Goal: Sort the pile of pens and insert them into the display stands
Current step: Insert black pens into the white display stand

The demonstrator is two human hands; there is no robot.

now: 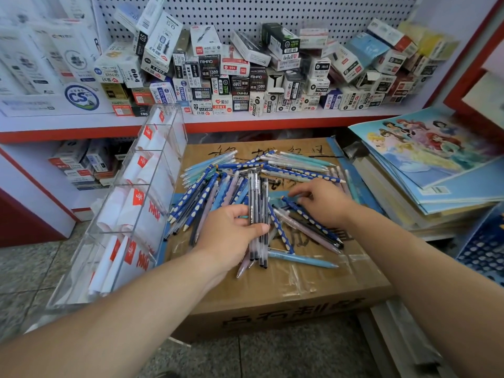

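Note:
A pile of pens (245, 173) lies spread over a cardboard box (286, 301): blue ones with pale dots, teal, light blue, pinkish and dark ones. My left hand (231, 233) grips a bundle of dark grey pens (257, 203), held upright over the pile's near side. My right hand (324, 200) reaches into the pile's right part, its fingers curled down onto the pens; whether it grips one is hidden. A clear acrylic display stand (131, 214) with several compartments leans at the box's left, holding white and red paper inserts and no pens.
A red-edged shelf (245, 121) behind carries many stacked pen boxes against a pegboard. Illustrated notebooks (425, 165) are stacked at the right. A blue plastic crate (485, 249) sits at the far right. Tiled floor (30, 268) lies at left and in front.

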